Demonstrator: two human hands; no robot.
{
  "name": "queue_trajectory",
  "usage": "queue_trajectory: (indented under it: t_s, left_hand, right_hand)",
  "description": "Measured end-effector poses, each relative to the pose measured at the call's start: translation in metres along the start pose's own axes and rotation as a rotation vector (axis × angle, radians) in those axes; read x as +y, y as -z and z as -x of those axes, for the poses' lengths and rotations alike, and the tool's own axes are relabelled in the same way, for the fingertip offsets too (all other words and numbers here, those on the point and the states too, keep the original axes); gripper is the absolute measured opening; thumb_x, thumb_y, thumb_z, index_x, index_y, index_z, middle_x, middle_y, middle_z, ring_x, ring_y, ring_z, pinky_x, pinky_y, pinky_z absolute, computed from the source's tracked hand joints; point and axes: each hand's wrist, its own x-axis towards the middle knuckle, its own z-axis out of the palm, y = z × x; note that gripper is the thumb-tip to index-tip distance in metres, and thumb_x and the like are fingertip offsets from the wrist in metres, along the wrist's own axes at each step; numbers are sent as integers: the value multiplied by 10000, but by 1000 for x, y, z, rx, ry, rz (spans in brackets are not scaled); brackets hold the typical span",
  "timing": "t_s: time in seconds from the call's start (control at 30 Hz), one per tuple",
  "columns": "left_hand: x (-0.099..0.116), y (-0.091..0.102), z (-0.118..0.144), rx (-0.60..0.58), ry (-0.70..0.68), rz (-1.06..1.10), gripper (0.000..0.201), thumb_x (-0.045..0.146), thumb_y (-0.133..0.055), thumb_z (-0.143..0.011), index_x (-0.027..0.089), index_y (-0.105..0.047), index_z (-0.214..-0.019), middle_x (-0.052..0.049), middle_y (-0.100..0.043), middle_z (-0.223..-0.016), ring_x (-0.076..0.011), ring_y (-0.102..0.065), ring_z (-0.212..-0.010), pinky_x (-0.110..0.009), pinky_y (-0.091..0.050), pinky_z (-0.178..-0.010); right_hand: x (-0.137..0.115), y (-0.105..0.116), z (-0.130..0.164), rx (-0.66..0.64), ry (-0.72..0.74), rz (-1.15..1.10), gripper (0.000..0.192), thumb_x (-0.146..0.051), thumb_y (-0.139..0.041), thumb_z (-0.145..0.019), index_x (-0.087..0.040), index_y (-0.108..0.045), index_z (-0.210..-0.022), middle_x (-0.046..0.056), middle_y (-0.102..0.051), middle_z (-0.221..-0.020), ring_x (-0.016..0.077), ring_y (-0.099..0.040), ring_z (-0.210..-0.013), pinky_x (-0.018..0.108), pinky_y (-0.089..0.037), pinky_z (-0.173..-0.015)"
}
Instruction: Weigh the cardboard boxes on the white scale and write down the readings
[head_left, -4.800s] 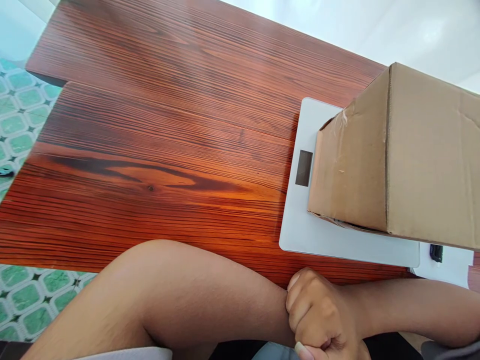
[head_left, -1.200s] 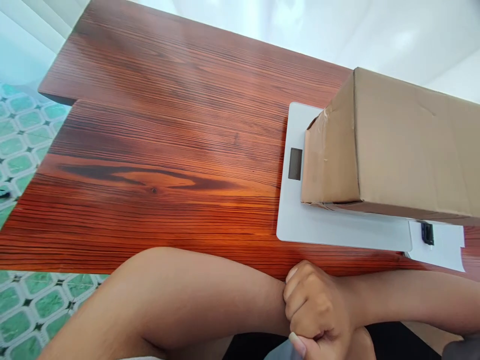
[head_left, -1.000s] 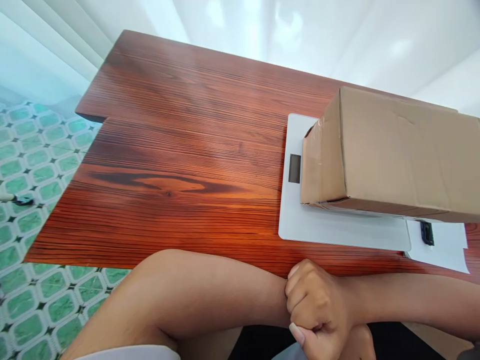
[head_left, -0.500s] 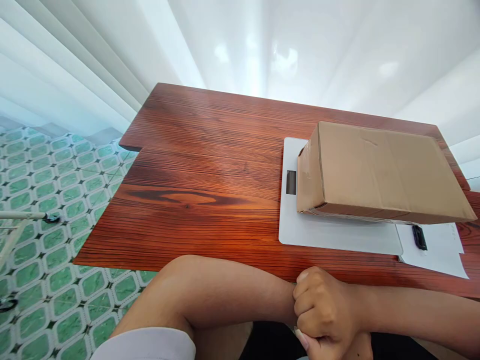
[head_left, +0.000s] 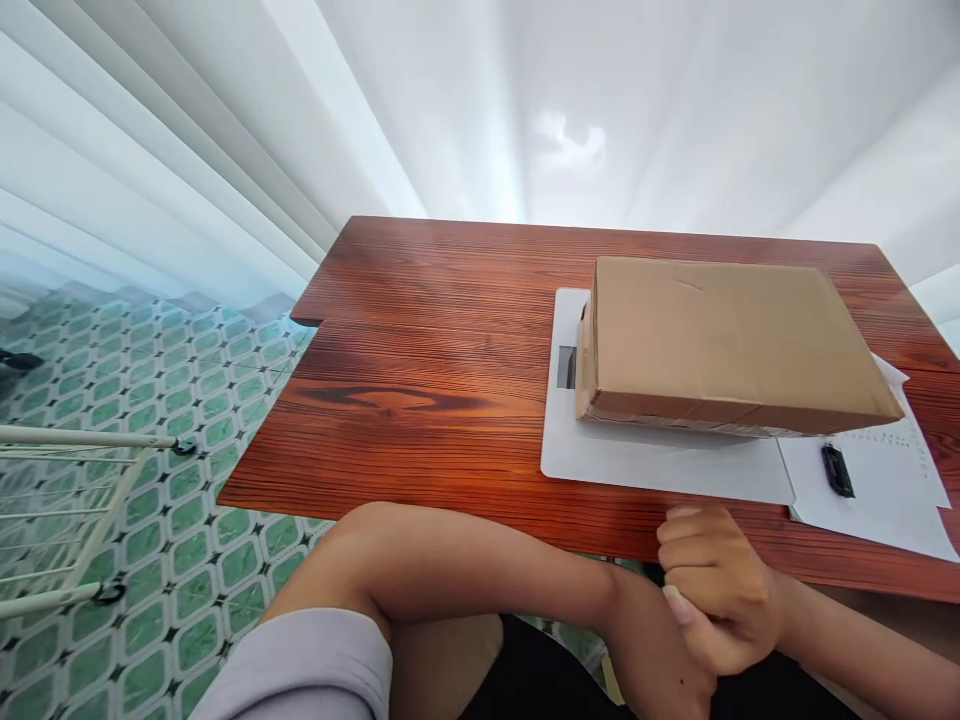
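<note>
At the near edge of the wooden table [head_left: 420,400], just off the tabletop, the right hand [head_left: 716,590] is seen closed around the wrist of the left arm [head_left: 480,570]. Its fingers are curled tight, and no object is held other than that wrist. The left hand [head_left: 675,690] is largely covered by the right hand and cut by the lower frame edge, so it cannot be told whether it is spread or closed.

The cardboard box [head_left: 720,340] is located at about 12 o'clock from the clasped hands, apart from them and untouched by either. It is laid flat, its long side running from 9 o'clock to 3 o'clock, on a flat white scale [head_left: 645,465]. The scale's dark display window [head_left: 566,367] is partly visible just beside the box's 9 o'clock end.

At about 2 o'clock from the right hand, sheets of white paper [head_left: 877,500] are laid on the table, partly tucked under the scale and box. A small black object [head_left: 836,470] is placed on the paper.
</note>
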Motion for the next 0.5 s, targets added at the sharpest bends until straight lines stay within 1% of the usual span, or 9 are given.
queue_trajectory:
  t_s: [0.07,0.1,0.13,0.2,0.23,0.27,0.33,0.43,0.5]
  left_hand:
    - [5,-5,-12,322,-35,221,511,529,-523,-952,234,-498,-536,-2,-254,-471,-131,-144,-422,-306,-80,-441]
    - [9,-9,-16,588,-58,286,570,556,-462,-957,236,-422,-488,3,-125,-465,-134,-45,-435,-318,-34,-478]
    - [13,-15,-19,947,-90,336,591,574,-411,-960,235,-369,-477,8,-25,-494,-137,25,-463,-327,-12,-510]
    - [21,-27,-23,1932,-191,502,522,535,-448,-927,232,-361,-512,17,72,-581,-144,100,-533,-331,-15,-543]
    - [24,-34,-23,2305,-213,650,413,457,-499,-900,245,-414,-556,14,70,-601,-153,99,-550,-333,-37,-540]
    - [27,-40,-22,2482,-212,762,318,355,-560,-834,245,-437,-562,9,85,-624,-158,116,-583,-332,-50,-544]
    - [27,-54,-19,2576,-188,896,266,248,-593,-753,223,-429,-544,2,111,-659,-166,135,-633,-323,-71,-547]
    - [16,-74,-9,2301,-180,1034,289,225,-579,-797,196,-401,-571,-1,69,-627,-169,112,-626,-311,-131,-542]
    - [1,-84,-3,2215,-172,1047,308,177,-572,-794,176,-350,-582,6,37,-612,-162,68,-592,-295,-172,-531]
  right_hand:
    - [3,7,4,19,5,16,337,-27,-452,-774,-237,-206,-681,-55,-237,-542,147,-170,-513,348,-136,-539]
    - [3,10,6,28,6,29,341,-19,-449,-781,-238,-207,-684,-54,-242,-543,149,-175,-513,348,-139,-538]
    - [4,13,7,34,8,44,343,-14,-448,-786,-239,-210,-685,-54,-248,-542,150,-181,-511,348,-143,-537]
    - [4,17,9,41,20,71,343,-13,-454,-793,-241,-223,-680,-54,-267,-537,152,-199,-506,351,-156,-535]
    - [4,20,10,44,33,82,343,-19,-460,-796,-241,-230,-674,-53,-277,-533,152,-209,-501,355,-163,-534]
    - [4,22,10,49,43,91,343,-26,-467,-797,-242,-234,-667,-53,-284,-529,153,-216,-497,359,-169,-534]
    - [5,26,11,77,46,114,352,-36,-478,-798,-241,-229,-660,-53,-286,-524,153,-219,-490,362,-180,-532]
    - [9,35,12,139,23,148,383,-29,-486,-804,-236,-199,-657,-56,-264,-516,151,-209,-481,355,-195,-519]
    - [12,42,14,181,18,162,407,-26,-487,-815,-235,-180,-651,-57,-246,-509,148,-210,-475,351,-202,-511]
